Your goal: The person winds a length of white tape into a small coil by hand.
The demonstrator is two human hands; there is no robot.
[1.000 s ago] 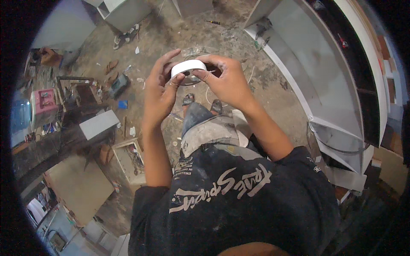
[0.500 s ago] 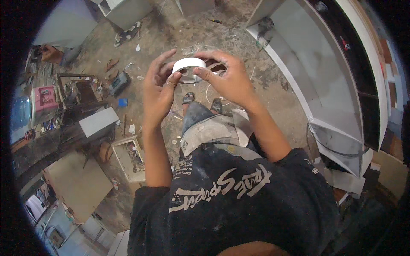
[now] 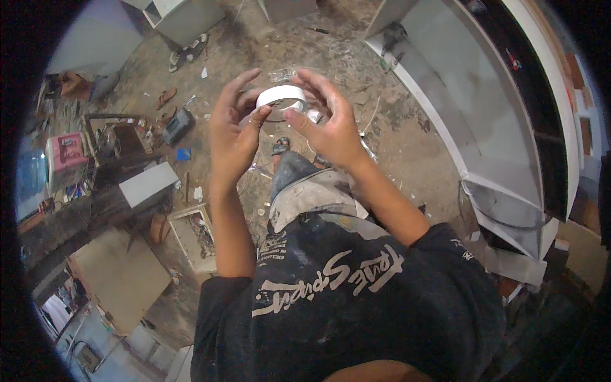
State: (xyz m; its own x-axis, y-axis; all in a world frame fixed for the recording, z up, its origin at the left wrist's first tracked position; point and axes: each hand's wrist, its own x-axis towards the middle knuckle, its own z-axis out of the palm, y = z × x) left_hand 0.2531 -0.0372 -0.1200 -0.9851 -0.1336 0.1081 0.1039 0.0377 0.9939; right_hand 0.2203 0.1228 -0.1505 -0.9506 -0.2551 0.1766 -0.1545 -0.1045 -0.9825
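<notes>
A white ring, shaped like a roll of tape, is held up in front of me between both hands. My left hand grips its left side, with the thumb at the near edge and the fingers curled behind. On the other side my right hand has its thumb against the near right edge. Its fingers arch over the far right side, partly hidden by the ring. A small white piece shows beside the right thumb; whether it belongs to the ring I cannot tell.
A large white cabinet carcass lies along the right. To the left are a dark bench with a white board, a pink box and a dark grey case. A shallow open box and scraps lie on the dirty floor.
My right hand has shifted slightly left and its fingers stand more raised over the ring. The ring stays nearly in place. My right foot no longer shows.
</notes>
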